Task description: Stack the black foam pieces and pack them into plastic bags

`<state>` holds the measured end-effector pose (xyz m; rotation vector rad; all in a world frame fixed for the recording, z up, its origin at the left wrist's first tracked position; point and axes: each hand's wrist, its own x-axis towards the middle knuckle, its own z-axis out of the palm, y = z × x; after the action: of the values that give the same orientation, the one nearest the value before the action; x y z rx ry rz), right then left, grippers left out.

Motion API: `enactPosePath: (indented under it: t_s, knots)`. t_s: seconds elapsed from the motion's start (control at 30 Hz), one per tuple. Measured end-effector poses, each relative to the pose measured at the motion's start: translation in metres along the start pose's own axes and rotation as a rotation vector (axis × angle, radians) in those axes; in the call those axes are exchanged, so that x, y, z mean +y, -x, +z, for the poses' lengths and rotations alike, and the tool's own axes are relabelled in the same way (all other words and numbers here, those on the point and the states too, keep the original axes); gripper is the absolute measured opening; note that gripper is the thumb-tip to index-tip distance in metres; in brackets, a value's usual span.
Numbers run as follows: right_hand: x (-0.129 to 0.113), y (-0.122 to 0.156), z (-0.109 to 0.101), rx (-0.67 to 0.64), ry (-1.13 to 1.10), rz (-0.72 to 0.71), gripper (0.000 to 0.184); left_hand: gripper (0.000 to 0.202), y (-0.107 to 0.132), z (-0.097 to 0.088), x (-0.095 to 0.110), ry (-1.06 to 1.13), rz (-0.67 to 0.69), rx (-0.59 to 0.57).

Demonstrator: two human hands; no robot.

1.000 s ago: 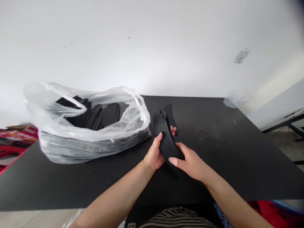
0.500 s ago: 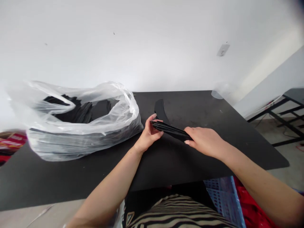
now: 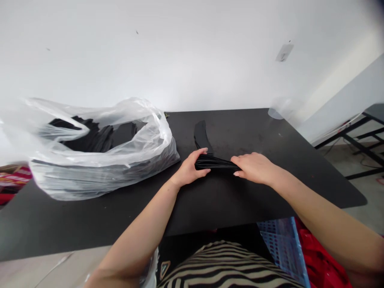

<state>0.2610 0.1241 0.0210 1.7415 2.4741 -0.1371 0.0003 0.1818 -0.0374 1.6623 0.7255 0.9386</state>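
Note:
Between my two hands is a stack of thin black fabric pieces, held edge-on just over the dark table. My left hand pinches its left end, thumb on the near side and fingers on the far side. The right end sits in the grip of my right hand. At the left end the layers fan slightly apart; toward the right they lie tight together. Behind the stack, a curved black piece lies flat on the table, its near end hidden by the stack and my left fingers.
A large translucent plastic bag full of similar black pieces stands open on the table at left. Clear plastic lies at the far right corner. Below the front edge are a blue crate and red material.
The stack has been levelled from its slant, and its left end now shows more separated layers. My left hand has shifted slightly right and down. Both hands keep hold.

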Motion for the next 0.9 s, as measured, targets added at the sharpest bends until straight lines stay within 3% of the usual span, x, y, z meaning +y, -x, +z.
enactPosePath:
  t_s: [0.13, 0.27, 0.43, 0.63, 0.8, 0.9]
  knots:
    - [0.006, -0.005, -0.004, -0.029, 0.011, -0.055, 0.019, 0.072, -0.004, 0.000, 0.004, 0.001, -0.011, 0.039]
    - [0.013, -0.007, -0.007, -0.060, 0.017, -0.051, 0.025, 0.062, -0.005, -0.004, 0.003, -0.088, -0.015, 0.015]
    - [0.017, -0.005, -0.009, -0.075, 0.097, -0.021, 0.030, 0.068, -0.006, -0.005, -0.006, -0.182, 0.029, -0.017]
    - [0.020, 0.010, -0.005, -0.006, 0.098, -0.023, 0.037, 0.037, -0.009, -0.004, -0.015, -0.330, 0.183, -0.060]
    - [0.034, 0.030, 0.006, 0.077, -0.036, -0.007, 0.047, 0.032, -0.009, -0.005, -0.017, -0.332, 0.198, -0.052]
    - [0.044, 0.042, 0.020, 0.171, -0.317, 0.086, 0.054, 0.028, -0.008, -0.005, -0.019, -0.300, 0.178, -0.055]
